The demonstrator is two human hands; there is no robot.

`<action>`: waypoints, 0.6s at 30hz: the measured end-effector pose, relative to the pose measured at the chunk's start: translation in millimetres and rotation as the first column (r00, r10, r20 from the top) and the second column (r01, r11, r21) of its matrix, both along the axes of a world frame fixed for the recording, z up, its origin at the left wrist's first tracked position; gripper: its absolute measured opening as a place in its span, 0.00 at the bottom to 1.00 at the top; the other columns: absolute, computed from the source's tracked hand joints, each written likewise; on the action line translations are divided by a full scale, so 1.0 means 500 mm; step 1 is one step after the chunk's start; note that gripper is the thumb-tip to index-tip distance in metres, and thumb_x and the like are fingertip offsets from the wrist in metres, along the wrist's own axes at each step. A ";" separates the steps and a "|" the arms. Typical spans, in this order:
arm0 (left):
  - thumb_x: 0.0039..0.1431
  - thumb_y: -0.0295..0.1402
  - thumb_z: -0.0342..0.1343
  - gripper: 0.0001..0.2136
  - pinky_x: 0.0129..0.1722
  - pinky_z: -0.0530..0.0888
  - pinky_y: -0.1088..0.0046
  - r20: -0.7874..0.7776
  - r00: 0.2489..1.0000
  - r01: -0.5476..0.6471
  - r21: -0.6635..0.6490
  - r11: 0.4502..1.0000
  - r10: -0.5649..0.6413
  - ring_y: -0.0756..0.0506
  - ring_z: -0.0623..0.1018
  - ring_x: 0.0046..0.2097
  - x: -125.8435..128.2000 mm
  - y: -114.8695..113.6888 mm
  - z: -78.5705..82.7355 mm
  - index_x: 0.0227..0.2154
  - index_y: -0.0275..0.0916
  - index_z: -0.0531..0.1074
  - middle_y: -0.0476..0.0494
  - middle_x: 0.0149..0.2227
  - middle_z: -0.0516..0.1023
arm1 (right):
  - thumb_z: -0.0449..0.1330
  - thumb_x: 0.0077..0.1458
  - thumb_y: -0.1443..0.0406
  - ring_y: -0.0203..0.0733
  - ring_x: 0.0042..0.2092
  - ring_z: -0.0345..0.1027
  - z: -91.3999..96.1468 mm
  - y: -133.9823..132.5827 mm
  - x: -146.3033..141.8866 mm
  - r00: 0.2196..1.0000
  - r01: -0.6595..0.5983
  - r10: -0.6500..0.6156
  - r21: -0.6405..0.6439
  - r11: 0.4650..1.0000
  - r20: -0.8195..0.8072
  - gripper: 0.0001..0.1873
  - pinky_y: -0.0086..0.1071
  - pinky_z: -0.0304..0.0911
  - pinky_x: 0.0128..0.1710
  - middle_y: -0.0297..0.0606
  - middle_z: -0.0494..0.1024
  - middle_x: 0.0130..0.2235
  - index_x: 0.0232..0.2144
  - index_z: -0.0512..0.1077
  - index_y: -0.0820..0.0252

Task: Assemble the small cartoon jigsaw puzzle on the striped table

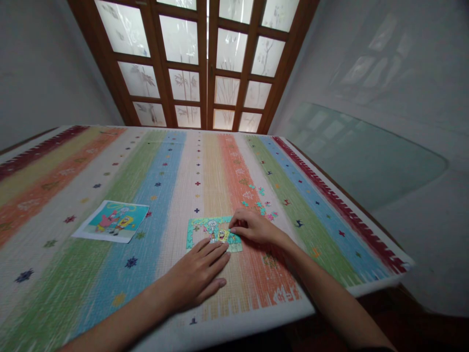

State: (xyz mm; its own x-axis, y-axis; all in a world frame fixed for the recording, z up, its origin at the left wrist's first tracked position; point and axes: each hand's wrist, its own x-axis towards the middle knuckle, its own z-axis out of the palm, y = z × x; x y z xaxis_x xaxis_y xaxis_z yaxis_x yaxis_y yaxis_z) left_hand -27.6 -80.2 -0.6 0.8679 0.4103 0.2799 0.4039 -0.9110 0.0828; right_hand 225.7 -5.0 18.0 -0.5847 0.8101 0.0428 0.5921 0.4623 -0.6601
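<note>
A partly assembled jigsaw puzzle with a teal border and cartoon figures lies on the striped tablecloth in front of me. Gaps in its middle let the cloth show through. My left hand rests flat, fingers spread, with the fingertips over the puzzle's lower edge. At the puzzle's right side, my right hand pinches thumb and forefinger together on a small puzzle piece, mostly hidden by the fingers. Beyond that hand, several loose puzzle pieces, teal and pink, are scattered on the cloth.
To the left lies a printed reference picture of the cartoon figures. The striped tablecloth covers the table, its front edge close to me. Wooden doors with frosted panes stand behind, and a glass panel leans at the right wall.
</note>
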 end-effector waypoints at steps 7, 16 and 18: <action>0.75 0.41 0.45 0.20 0.63 0.67 0.49 0.009 1.000 0.004 -0.008 1.000 -0.004 0.36 0.73 0.61 -0.001 0.002 0.004 0.59 0.33 0.67 0.32 0.61 0.73 | 0.67 0.58 0.71 0.37 0.34 0.66 0.004 0.000 -0.002 0.998 0.017 -0.020 0.039 0.999 0.062 0.03 0.32 0.61 0.37 0.35 0.75 0.32 0.34 0.78 0.59; 0.75 0.40 0.45 0.19 0.63 0.67 0.49 0.029 1.000 0.005 -0.011 1.000 -0.004 0.35 0.73 0.61 0.000 -0.001 0.001 0.59 0.33 0.68 0.32 0.60 0.73 | 0.66 0.58 0.69 0.37 0.32 0.66 0.009 -0.007 -0.007 0.991 0.049 -0.053 0.041 0.998 0.119 0.01 0.30 0.58 0.34 0.36 0.75 0.32 0.35 0.79 0.62; 0.75 0.40 0.46 0.19 0.64 0.67 0.48 0.033 0.999 0.005 -0.012 1.000 -0.005 0.35 0.73 0.61 0.000 0.000 0.001 0.59 0.33 0.68 0.32 0.60 0.74 | 0.67 0.58 0.69 0.37 0.32 0.66 0.009 -0.010 -0.006 0.991 0.049 -0.054 0.039 0.998 0.123 0.02 0.30 0.57 0.33 0.36 0.75 0.32 0.36 0.79 0.62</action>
State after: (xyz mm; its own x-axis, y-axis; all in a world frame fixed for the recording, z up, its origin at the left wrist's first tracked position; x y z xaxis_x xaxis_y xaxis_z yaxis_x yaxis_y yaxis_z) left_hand -27.4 -80.0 0.0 0.8605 0.4095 0.3030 0.3963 -0.9119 0.1070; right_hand 222.5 -9.9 22.6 -0.5447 0.8386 0.0018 0.6920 0.4506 -0.5640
